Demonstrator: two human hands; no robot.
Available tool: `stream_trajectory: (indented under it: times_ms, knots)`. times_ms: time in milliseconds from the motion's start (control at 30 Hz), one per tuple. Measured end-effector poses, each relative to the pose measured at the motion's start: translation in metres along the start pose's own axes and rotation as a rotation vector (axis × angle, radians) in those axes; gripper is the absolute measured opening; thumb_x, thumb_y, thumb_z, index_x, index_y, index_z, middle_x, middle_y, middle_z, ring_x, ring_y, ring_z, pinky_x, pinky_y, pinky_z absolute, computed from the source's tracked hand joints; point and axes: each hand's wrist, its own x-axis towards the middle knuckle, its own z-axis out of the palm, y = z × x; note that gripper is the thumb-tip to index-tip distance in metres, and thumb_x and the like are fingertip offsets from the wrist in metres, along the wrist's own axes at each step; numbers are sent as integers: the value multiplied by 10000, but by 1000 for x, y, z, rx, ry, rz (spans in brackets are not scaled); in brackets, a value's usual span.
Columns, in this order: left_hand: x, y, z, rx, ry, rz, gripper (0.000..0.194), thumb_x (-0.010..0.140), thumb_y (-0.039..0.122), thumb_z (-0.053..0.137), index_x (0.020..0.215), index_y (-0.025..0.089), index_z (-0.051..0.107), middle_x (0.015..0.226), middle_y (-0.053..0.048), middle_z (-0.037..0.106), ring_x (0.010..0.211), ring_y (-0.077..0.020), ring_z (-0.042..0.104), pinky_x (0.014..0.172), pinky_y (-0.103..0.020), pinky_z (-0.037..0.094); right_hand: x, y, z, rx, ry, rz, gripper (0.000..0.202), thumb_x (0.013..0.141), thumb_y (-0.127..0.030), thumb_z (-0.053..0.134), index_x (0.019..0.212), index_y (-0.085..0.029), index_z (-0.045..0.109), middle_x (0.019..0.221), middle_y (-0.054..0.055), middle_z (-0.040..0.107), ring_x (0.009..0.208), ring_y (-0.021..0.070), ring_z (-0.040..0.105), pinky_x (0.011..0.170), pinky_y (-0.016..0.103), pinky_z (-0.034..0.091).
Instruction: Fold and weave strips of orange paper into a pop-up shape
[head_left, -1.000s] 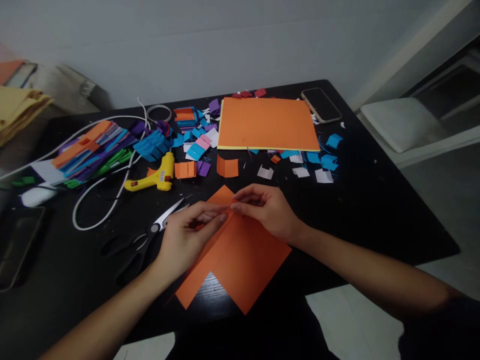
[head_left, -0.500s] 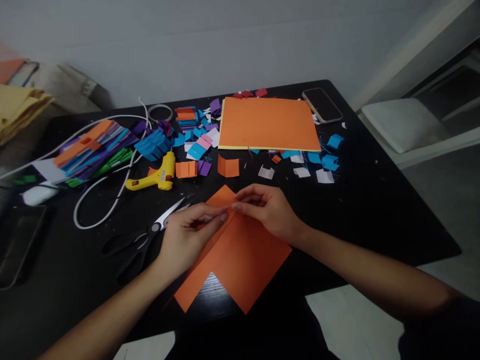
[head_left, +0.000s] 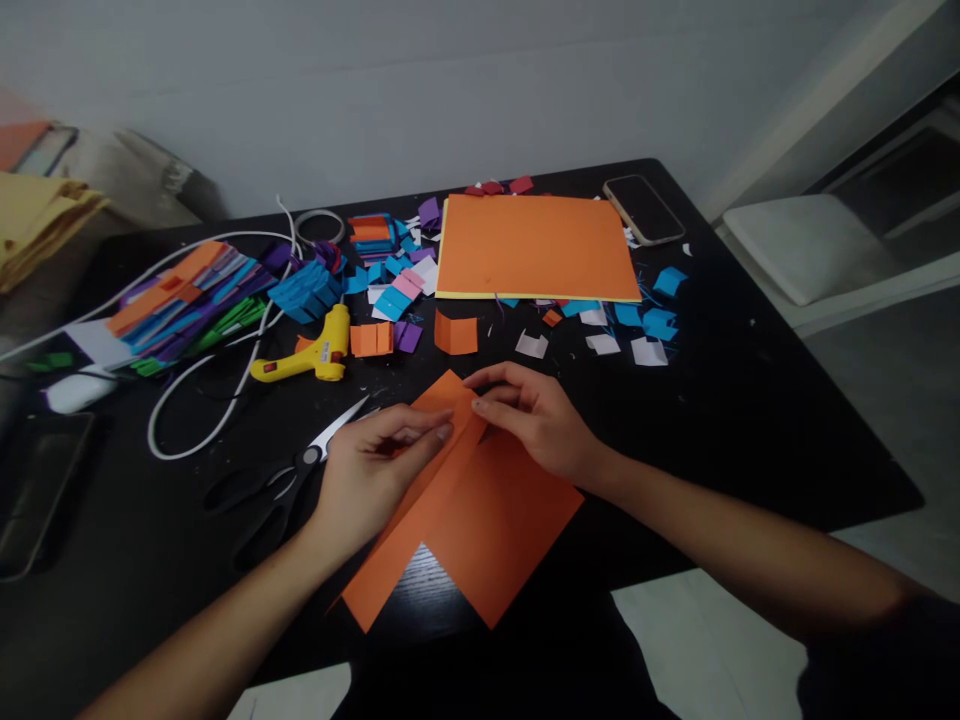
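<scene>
A sheet of orange paper [head_left: 502, 520] lies at the table's front, partly folded, its near edge forming a V-shaped gap over the black tabletop. Near the paper's upper corner, my right hand [head_left: 532, 415] pinches a raised flap between thumb and fingers. My left hand [head_left: 382, 460] is closed over the left part of the same paper, thumb and fingertips together by the folded strip; its grip there is partly hidden. Black-handled scissors [head_left: 309, 456] lie with blades apart, partly behind my left hand.
Beyond my hands are a yellow glue gun [head_left: 322, 350], a white cable [head_left: 157, 415], bundled coloured paper strips [head_left: 195, 290] and many small scraps. A stack of orange sheets [head_left: 536, 245] lies at the back, with a phone [head_left: 645, 210] at its right.
My right hand's fingertips have moved slightly right and up with the flap, apart from my left fingertips. The folded strip has opened a little and its lower end has shifted left.
</scene>
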Motion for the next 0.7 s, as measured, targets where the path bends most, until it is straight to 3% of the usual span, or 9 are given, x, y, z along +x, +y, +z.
stream_trajectory:
  times_ms: [100, 267, 433, 533, 700]
  knots:
    - [0, 0, 0, -6, 10, -25, 90, 813, 252, 806, 890, 220, 840, 791, -20, 808, 646, -116, 671, 606, -204, 530, 0, 0, 1, 0, 12, 17, 243, 903, -360, 696, 1088, -203, 685, 765, -11, 672, 697, 143, 619, 671, 297, 492]
    - [1, 1, 1, -106, -5, -77, 140, 795, 277, 817, 898, 182, 804, 727, -19, 764, 631, -118, 651, 591, -206, 516, -1, 2, 5, 28, 4, 4, 403, 760, -333, 849, 1074, -205, 631, 831, -5, 697, 725, 145, 645, 702, 301, 514]
    - [7, 3, 0, -258, -204, -242, 175, 774, 296, 836, 824, 170, 726, 620, 31, 651, 567, -101, 613, 573, -199, 509, -3, 4, 8, 59, 18, -1, 443, 758, -314, 854, 1100, -212, 591, 824, -18, 689, 691, 127, 632, 666, 280, 502]
    - [10, 4, -3, -299, -334, -308, 220, 804, 336, 815, 725, 164, 702, 610, 10, 662, 550, -119, 632, 577, -231, 541, -4, 6, 9, 79, -12, 0, 424, 785, -296, 830, 1120, -212, 585, 839, -13, 701, 722, 131, 659, 695, 282, 515]
    - [9, 2, -5, -364, -280, -301, 145, 815, 269, 807, 753, 155, 742, 639, -7, 687, 547, -113, 624, 513, -208, 521, -4, 3, 9, 110, -45, 42, 391, 777, -388, 852, 1044, -209, 628, 832, -9, 702, 765, 152, 679, 719, 296, 529]
